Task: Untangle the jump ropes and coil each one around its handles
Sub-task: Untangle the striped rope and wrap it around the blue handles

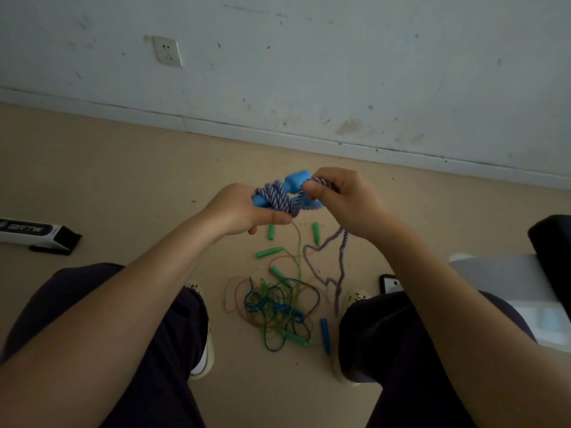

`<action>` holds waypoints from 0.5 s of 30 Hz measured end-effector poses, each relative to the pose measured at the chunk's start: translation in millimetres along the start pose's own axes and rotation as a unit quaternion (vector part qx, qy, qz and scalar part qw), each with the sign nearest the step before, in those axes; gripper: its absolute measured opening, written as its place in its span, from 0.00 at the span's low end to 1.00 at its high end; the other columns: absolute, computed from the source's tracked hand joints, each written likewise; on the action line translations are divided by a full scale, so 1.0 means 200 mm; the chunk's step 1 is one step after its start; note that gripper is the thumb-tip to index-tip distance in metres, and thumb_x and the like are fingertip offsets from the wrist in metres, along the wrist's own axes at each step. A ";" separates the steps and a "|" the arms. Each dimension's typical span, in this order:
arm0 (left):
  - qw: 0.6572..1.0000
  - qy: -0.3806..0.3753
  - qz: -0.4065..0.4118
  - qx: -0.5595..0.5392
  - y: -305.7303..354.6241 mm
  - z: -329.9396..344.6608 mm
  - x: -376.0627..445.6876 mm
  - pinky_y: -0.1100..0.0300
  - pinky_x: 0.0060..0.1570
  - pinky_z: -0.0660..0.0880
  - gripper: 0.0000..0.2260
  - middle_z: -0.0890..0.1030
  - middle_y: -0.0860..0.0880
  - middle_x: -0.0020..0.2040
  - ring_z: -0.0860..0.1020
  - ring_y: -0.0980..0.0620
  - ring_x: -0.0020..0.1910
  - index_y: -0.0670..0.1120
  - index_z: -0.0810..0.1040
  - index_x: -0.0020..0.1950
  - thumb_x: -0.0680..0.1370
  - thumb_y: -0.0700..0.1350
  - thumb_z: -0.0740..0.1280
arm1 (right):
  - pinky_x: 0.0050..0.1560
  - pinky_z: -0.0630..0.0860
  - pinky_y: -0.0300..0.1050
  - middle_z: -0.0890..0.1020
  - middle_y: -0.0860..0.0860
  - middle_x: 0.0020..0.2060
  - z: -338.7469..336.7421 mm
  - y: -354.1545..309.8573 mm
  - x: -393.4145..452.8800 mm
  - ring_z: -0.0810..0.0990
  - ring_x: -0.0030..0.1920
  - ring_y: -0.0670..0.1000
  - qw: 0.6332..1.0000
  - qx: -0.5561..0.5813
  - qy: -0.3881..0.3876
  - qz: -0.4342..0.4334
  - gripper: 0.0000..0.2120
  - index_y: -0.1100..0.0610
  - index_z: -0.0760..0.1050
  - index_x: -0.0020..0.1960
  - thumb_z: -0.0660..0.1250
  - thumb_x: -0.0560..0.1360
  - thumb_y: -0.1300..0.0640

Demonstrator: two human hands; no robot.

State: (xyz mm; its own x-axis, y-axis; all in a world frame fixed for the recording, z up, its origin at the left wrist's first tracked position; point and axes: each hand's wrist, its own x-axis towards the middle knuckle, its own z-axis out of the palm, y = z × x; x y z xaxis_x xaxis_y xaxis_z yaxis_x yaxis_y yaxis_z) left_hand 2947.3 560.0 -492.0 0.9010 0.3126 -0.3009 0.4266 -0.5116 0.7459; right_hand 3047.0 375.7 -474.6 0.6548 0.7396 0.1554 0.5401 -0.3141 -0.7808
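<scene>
Left hand (244,213) grips blue handles (295,183) with purple braided rope (278,197) wound round. Right hand (343,200) pinches rope's free run. Rope soft, limp, likely grippy; hold near wraps. Thin cords (278,304) tangled on floor (123,180), near feet.

Both forearms are bare from the bottom edge of the view to the wrist; no sleeve, watch or band shows on either. The left hand (244,211) and right hand (340,205) carry no rings or gloves, and the nails are short and unpainted. The legs are covered by dark trousers (148,350) of a deep purple-black tone, in plain cloth without visible pattern or seams. The left shoe (204,362) is off-white with a pale sole and dark lacing near its top. The right shoe (355,296) is off-white with small dark perforations on the toe.
</scene>
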 end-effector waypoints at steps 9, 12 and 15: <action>0.990 -0.084 0.026 0.114 0.08 0.04 -0.04 0.61 0.28 0.66 0.31 0.78 0.51 0.28 0.73 0.61 0.21 0.42 0.80 0.43 0.56 0.67 0.77 | 0.31 0.64 0.44 0.74 0.51 0.28 0.04 0.00 0.04 0.67 0.29 0.45 0.993 -0.078 0.017 -0.085 0.18 0.62 0.77 0.35 0.72 0.73 0.48; 0.989 -0.085 0.037 0.115 0.08 0.05 -0.06 0.61 0.30 0.68 0.38 0.77 0.51 0.26 0.74 0.60 0.22 0.41 0.81 0.43 0.51 0.72 0.71 | 0.32 0.63 0.47 0.72 0.52 0.28 0.05 0.01 0.05 0.66 0.29 0.46 0.994 -0.083 0.013 -0.069 0.21 0.62 0.74 0.35 0.74 0.70 0.44; 0.989 -0.070 0.055 0.116 0.07 0.05 -0.07 0.56 0.35 0.73 0.42 0.78 0.49 0.25 0.76 0.54 0.26 0.39 0.81 0.40 0.52 0.77 0.64 | 0.31 0.64 0.41 0.70 0.46 0.30 0.05 0.01 0.04 0.66 0.29 0.44 0.997 -0.071 0.024 -0.035 0.23 0.59 0.72 0.44 0.77 0.67 0.42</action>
State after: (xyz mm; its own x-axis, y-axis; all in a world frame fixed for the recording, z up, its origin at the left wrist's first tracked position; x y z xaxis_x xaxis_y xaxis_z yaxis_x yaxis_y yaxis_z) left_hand 2940.9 539.8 -482.9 0.9383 0.1386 -0.3168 0.3168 -0.7114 0.6273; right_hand 3047.8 386.7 -481.5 0.6356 0.7348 0.2368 0.6524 -0.3471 -0.6738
